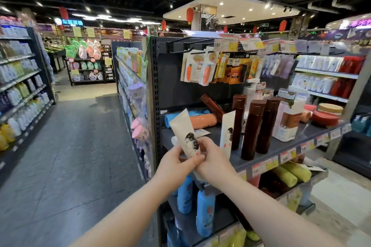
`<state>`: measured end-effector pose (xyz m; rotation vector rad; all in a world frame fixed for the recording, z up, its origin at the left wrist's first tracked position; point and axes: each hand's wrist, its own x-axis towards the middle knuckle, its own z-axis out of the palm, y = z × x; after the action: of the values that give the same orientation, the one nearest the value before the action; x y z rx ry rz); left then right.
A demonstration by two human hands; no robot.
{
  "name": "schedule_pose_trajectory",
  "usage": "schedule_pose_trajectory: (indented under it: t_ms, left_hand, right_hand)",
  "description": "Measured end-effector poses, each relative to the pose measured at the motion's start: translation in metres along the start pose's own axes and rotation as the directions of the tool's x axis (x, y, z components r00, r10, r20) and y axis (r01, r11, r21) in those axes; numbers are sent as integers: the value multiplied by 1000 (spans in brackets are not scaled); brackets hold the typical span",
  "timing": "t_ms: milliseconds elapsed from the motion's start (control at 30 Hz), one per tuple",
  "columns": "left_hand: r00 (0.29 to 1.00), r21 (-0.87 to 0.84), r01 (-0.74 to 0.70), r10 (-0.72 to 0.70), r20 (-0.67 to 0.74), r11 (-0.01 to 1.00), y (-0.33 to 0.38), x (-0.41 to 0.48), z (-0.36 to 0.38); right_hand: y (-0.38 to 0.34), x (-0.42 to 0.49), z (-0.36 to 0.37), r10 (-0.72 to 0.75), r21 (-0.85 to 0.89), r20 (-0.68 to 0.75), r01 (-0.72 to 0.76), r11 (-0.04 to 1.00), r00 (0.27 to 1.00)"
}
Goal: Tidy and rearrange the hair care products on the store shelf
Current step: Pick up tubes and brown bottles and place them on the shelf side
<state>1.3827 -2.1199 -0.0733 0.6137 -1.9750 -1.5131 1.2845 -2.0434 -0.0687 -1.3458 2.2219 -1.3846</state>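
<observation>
I held a cream tube (185, 132) tilted in front of the near left end of the shelf (305, 136), its flat crimped end up. My left grip (174, 163) pinched its lower part from the left with thumb and curled fingers. My right grip (212, 158) wrapped around the same end from the right, so both were closed on it. Just to the right, a matching tube (226, 132) stood upright on the shelf beside three tall brown bottles (253, 130). Farther back, an orange tube (202, 120) lay on its side.
</observation>
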Motion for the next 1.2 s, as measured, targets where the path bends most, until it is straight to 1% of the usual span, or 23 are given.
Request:
schedule_pose_trajectory:
  t_ms: [67, 133, 167, 200, 300, 333, 400, 467, 600, 733, 867, 967, 1100, 1200]
  left_hand:
    - [998, -74, 40, -44, -48, 996, -4, 4, 17]
    - [992, -87, 88, -95, -82, 992, -8, 10, 28]
    - [990, -87, 102, -110, -93, 991, -10, 14, 32]
    - [988, -79, 111, -119, -101, 991, -10, 18, 34]
    - [986, -26, 122, -124, -108, 992, -9, 35, 43]
    - [986, 4, 122, -121, -113, 993, -8, 40, 46]
    - [986, 60, 125, -117, -121, 990, -7, 46, 53]
    - [985, 89, 134, -123, -121, 987, -7, 50, 60]
    - [980, 113, 148, -131, -151, 982, -12, 55, 71]
    - [975, 118, 164, -143, -172, 979, -17, 55, 78]
    - [962, 180, 233, -200, -187, 956, -28, 50, 81]
    - [955, 197, 269, -234, -184, 943, -34, 49, 81]
    - [954, 232, 270, -227, -194, 935, -35, 53, 81]
    - [953, 231, 272, -229, -197, 934, -38, 55, 81]
  right_hand:
    - [9, -2, -7, -15, -17, 12, 16, 1000, 1000]
    - [23, -4, -23, -12, -54, 89, 17, 998, 996]
    - [32, -5, -34, 3, -100, 123, 9, 995, 992]
    - [41, -5, -48, 22, -150, 124, -3, 989, 992]
    - [71, 4, -84, 79, -245, 22, -72, 967, 997]
    - [80, 9, -92, 114, -269, 8, -108, 957, 993]
    - [94, 21, -101, 180, -293, 33, -163, 942, 983]
    - [102, 32, -101, 220, -309, 84, -184, 933, 972]
    - [110, 48, -88, 212, -293, 166, -157, 943, 963]
    - [114, 58, -81, 206, -185, 183, -173, 968, 961]
    - [123, 66, -77, 187, -211, 227, -139, 968, 956]
    - [127, 68, -76, 186, -195, 271, -135, 971, 945]
    - [128, 68, -80, 166, -153, 369, -116, 981, 915]
    - [129, 64, -81, 151, -146, 380, -102, 984, 912]
